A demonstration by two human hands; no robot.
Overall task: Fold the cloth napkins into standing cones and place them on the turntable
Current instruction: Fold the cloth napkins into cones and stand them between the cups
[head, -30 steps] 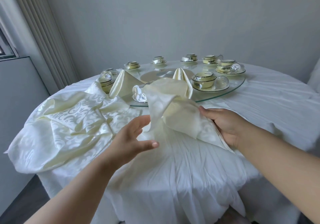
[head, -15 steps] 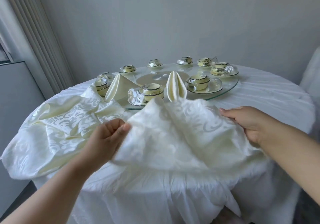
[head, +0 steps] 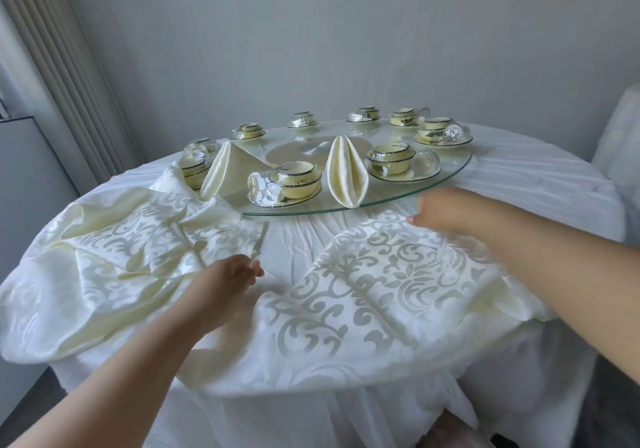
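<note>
While a cream napkin (head: 374, 295) lies spread flat on the table (head: 540, 184) in front of the glass turntable (head: 446, 179), I watch both hands at its corners — the left hand (head: 225, 281) pinching the near-left edge, the right hand (head: 446, 208) at the far corner, fingers blurred, grip unclear. Two folded cones (head: 346, 174) stand on the turntable among wrapped cups (head: 299, 179).

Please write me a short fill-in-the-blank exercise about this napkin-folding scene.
1. The number of folded napkins standing on the glass turntable is ____.
2. The patterned napkin lies spread between the left hand and the ____ hand.
3. The unfolded napkin pile lies on the person's ____ side.

Missing words: two; right; left
</note>
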